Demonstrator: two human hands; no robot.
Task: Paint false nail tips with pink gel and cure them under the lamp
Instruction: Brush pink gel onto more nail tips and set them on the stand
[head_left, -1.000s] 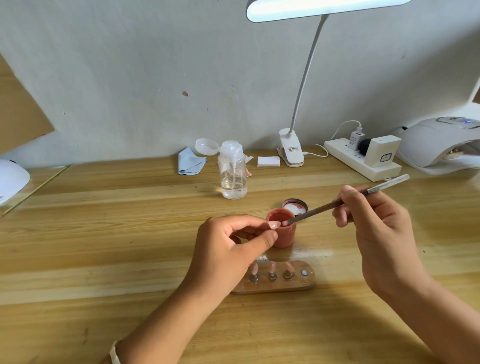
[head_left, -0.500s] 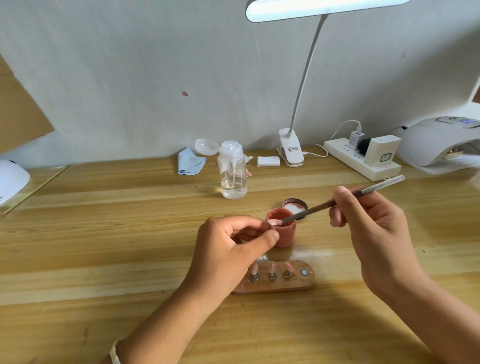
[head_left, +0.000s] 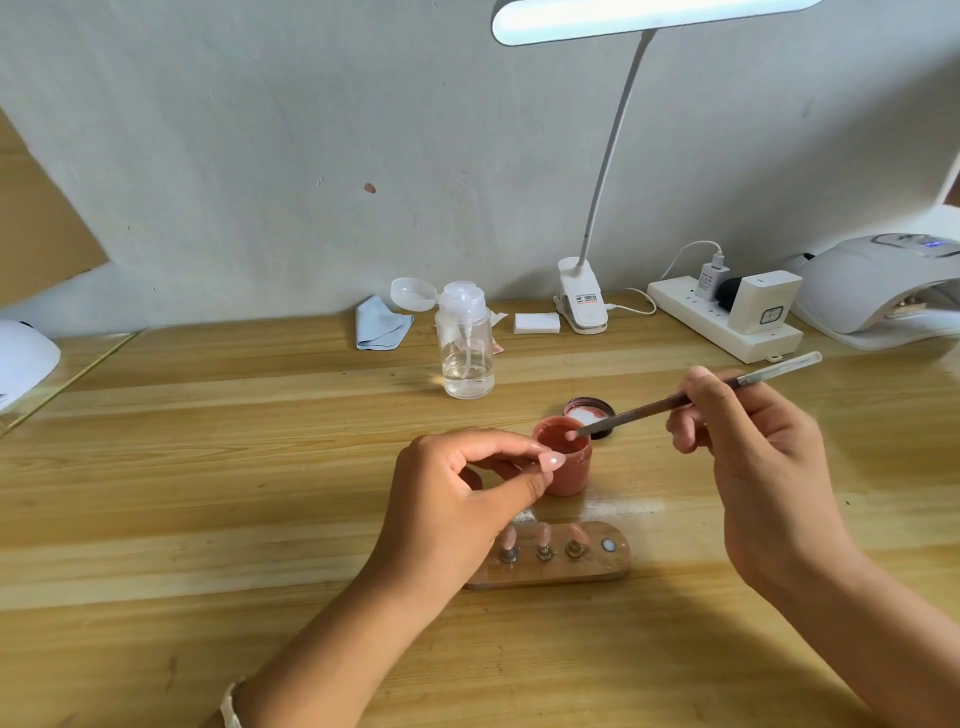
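My left hand (head_left: 457, 499) pinches a pink false nail tip (head_left: 551, 461) between thumb and forefinger, just left of the open pink gel jar (head_left: 565, 467). My right hand (head_left: 748, 441) holds a thin brush (head_left: 675, 400), and its tip dips into the jar's mouth. The jar's lid (head_left: 589, 414) lies behind the jar. In front of the jar sits a wooden nail holder (head_left: 587, 569) with three pink tips standing on pegs and one bare peg at its right end. The white curing lamp (head_left: 878, 286) stands at the far right.
A clear pump bottle (head_left: 466, 348) with its cap flipped open stands at mid-table. Behind it are a blue cloth (head_left: 382, 328), a white pad (head_left: 536, 322), a clip-on desk lamp (head_left: 584, 301) and a power strip (head_left: 722, 322) with plugs. Another white object (head_left: 23, 358) sits at the left edge.
My right hand has moved left and lowered the brush tip from beside the held nail tip into the jar. My left hand has stayed nearly still with the nail tip.
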